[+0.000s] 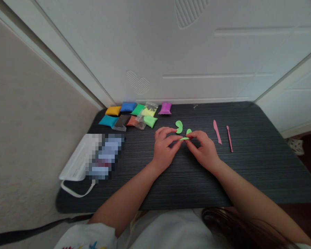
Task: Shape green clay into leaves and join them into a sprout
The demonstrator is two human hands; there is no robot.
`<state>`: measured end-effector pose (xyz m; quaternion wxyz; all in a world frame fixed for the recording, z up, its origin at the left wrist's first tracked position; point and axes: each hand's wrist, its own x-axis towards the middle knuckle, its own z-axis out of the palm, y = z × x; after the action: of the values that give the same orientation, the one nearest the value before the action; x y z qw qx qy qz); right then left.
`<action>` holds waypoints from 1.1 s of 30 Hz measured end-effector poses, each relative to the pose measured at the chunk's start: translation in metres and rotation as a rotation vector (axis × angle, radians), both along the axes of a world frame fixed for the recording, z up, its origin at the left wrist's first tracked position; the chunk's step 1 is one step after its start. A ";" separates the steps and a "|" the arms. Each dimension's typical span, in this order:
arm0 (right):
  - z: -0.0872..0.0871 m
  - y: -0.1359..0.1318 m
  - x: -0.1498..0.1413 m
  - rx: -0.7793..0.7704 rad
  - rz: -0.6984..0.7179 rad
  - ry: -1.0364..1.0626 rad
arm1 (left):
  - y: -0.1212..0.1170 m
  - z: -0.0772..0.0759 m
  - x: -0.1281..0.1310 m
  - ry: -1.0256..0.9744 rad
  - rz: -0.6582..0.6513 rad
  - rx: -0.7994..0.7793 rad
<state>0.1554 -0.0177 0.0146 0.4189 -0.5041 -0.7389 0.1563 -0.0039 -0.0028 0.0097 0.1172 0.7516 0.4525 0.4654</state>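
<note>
— Where both hands meet, just above the middle of the frame: left hand (163, 147) and right hand (200, 147) pinching one thin flat green clay piece (184, 138) between the fingertips, held just over the dark table (261, 166).

— And other clay near it?

— Two more green pieces: a curved one (179, 127) lying just behind the left fingertips, and a small one (188, 131) partly hidden behind the right fingers. Hard to tell whether touching the held piece or not.

— Free room on the right side?

— Quite open. Only a pink knife tool (217, 131) and a thin pink stick tool (229, 138), side by side but apart, right of the right hand. Beyond them bare table up to the right edge.

— Left side?

— More crowded. Colourful clay packets (134, 115) grouped at the back edge, upper left of the table, close to the white door (155, 52). A white bag (77, 162) at the left edge, its strap hanging slightly over the front left corner. Between bag and left hand, an open strip of table.

— Front edge?

— Bare, crossed only by both forearms.
</note>
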 end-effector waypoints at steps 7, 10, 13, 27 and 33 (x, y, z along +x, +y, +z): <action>0.000 0.000 0.001 -0.035 0.008 0.009 | -0.001 0.002 0.001 0.009 -0.003 -0.041; -0.001 0.000 0.001 -0.035 0.016 0.007 | 0.000 0.001 0.001 0.010 -0.011 -0.028; 0.000 0.000 0.001 -0.042 0.016 0.010 | 0.000 0.000 0.000 0.000 -0.016 -0.016; 0.001 0.001 0.001 -0.040 0.038 -0.022 | 0.000 0.001 0.000 -0.007 -0.037 -0.039; 0.001 0.000 0.000 -0.050 0.040 -0.003 | 0.000 0.001 0.001 -0.041 -0.044 -0.078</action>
<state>0.1556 -0.0179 0.0156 0.4016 -0.4998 -0.7454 0.1822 -0.0032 -0.0033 0.0108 0.1658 0.7464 0.4512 0.4602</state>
